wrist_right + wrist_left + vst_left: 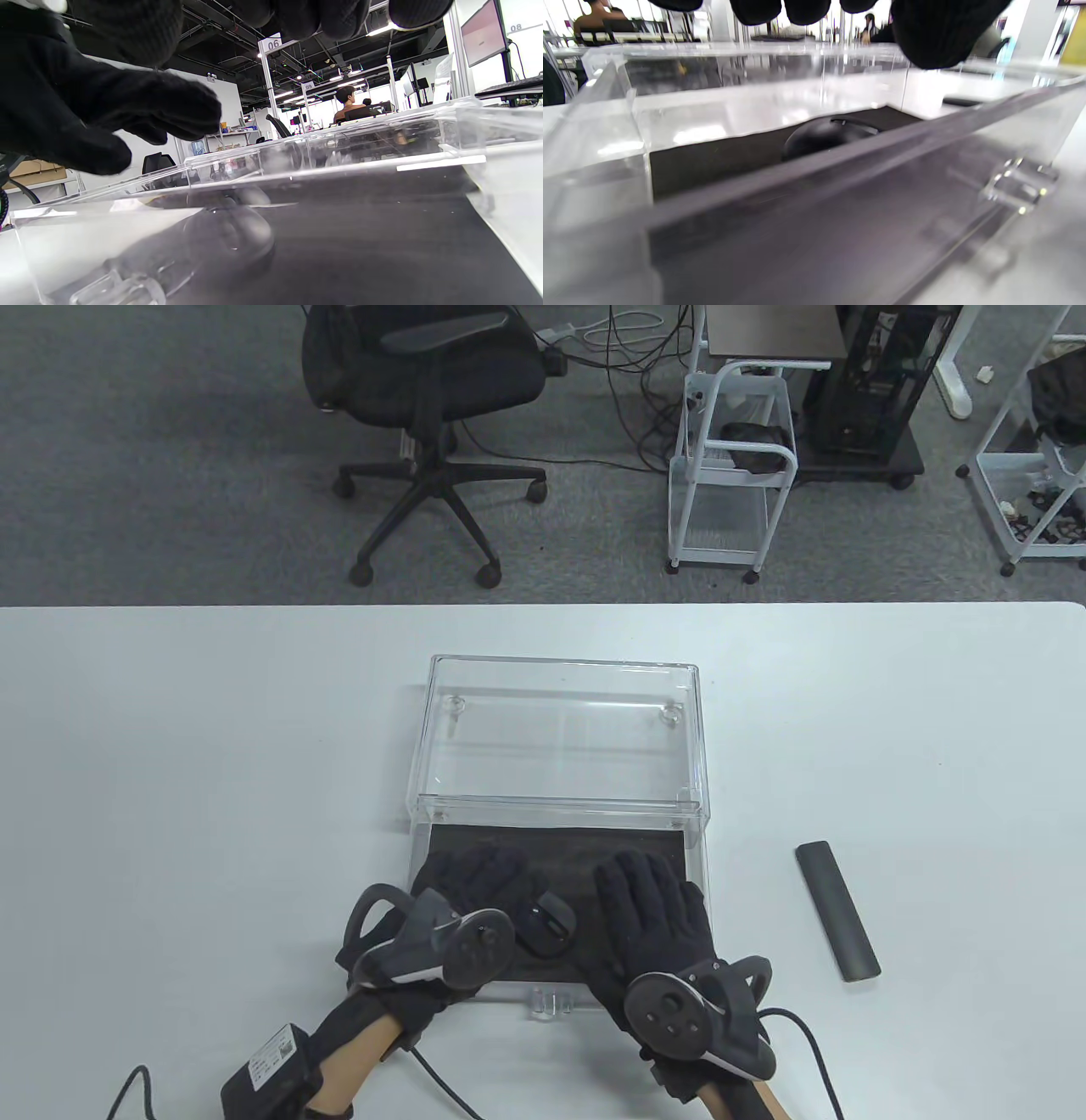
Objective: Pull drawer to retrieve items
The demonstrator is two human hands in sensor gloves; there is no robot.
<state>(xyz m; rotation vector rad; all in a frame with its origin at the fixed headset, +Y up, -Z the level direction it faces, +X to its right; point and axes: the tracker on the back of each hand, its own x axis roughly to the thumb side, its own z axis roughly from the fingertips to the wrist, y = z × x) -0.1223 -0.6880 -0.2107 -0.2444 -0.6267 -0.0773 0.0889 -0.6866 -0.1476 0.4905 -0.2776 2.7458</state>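
Over the pulled-out drawer (pixel 696 865) our left hand (pixel 475 882) and right hand (pixel 649 899) hover spread and empty, flanking the black mouse (pixel 545 925) to lift it

- The drawer (pixel 556 848) stood pulled out, open from above; both hands hovered over it.
- The clear case (pixel 560 738) roofed its rear.
- A black mouse (pixel 545 926) lay between the hands.
- A black bar (pixel 836 909) lay apart on the tabletop (pixel 170 780).

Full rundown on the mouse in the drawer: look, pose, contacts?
The mouse is small, black, matte and domed, with a seam on its back. It lies flat on the dark liner of the pulled-out clear drawer, near the front wall, between the left hand and right hand. Neither hand plainly touches it.
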